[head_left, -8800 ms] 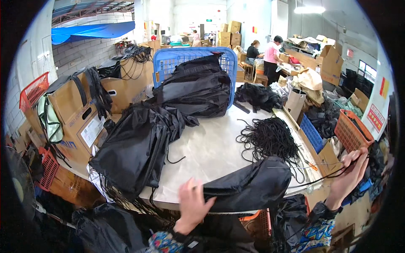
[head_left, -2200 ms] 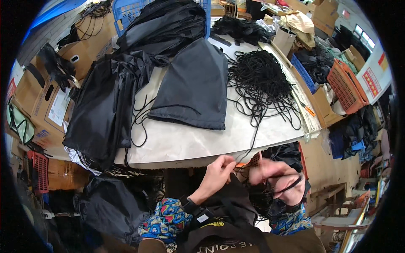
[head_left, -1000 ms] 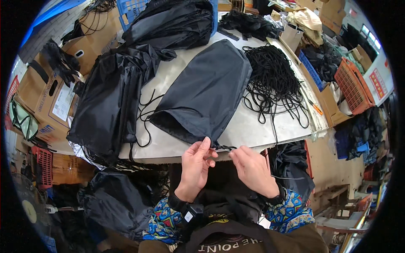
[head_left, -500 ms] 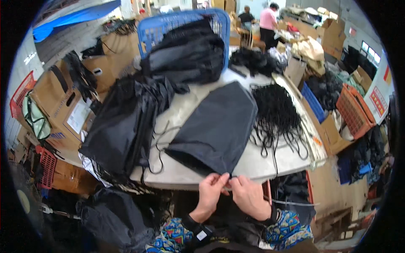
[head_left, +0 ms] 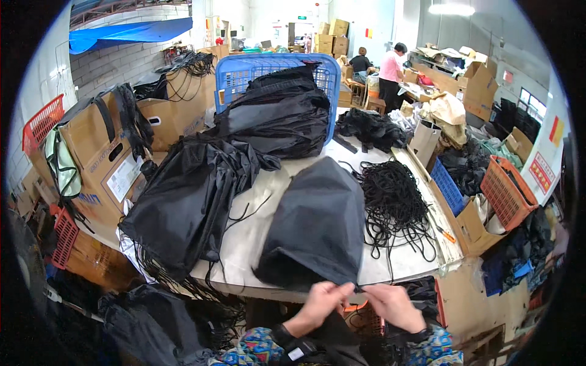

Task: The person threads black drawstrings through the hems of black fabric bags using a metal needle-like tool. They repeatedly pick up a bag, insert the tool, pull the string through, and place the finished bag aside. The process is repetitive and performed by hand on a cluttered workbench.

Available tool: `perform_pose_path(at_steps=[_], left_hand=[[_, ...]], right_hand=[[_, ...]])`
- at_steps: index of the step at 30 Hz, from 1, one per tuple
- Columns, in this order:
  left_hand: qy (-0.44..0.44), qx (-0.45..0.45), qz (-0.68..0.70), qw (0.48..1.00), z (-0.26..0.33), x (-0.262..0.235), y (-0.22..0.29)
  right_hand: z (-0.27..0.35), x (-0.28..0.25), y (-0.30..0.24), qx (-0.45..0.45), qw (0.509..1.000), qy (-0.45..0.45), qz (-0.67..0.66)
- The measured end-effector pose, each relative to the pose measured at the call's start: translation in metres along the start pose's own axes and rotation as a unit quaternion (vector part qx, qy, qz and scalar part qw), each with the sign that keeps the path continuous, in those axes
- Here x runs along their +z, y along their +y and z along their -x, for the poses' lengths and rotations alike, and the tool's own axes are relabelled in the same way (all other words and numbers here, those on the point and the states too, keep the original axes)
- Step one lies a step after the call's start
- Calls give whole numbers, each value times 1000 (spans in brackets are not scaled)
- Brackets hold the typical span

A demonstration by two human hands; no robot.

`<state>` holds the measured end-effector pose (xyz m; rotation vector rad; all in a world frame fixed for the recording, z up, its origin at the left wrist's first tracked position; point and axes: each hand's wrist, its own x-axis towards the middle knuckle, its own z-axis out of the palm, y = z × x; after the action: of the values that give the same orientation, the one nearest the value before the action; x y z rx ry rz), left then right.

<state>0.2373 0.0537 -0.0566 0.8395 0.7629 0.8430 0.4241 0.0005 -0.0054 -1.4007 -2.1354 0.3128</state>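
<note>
Two hands pinch the near edge of a black fabric bag (head_left: 317,226) lying flat on a white table (head_left: 250,238).

Left hand (head_left: 321,300) and right hand (head_left: 390,305) close their fingers on its hem; it looks light, limp and slippery, best gripped at that edge.

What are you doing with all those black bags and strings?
A person's left hand and right hand pinch the near edge of a black cloth bag lying flat on the white table. A tangle of black cords lies right of it, a heap of black bags left. Beyond, a blue basket holds more bags.
</note>
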Motion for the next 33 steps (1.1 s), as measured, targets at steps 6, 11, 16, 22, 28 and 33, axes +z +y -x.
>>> perform_pose_path(at_steps=[6,11,16,22,28,33], left_hand=[[140,111,138,974,-17,-47,22],[118,149,7,982,-16,-42,28],[-23,78,-82,993,-3,0,10],[-3,183,-32,983,-10,12,22],[59,266,-272,923,-26,-7,7],[60,384,-553,737,-19,6,9]], right_hand=[[2,-16,-17,58,990,-68,-108],[7,-21,-17,112,989,-31,-93],[-11,16,-13,152,980,7,-131],[-14,40,-12,107,986,85,-100],[-59,-24,-17,-27,997,70,-9],[-106,-87,-50,-106,936,302,-147]])
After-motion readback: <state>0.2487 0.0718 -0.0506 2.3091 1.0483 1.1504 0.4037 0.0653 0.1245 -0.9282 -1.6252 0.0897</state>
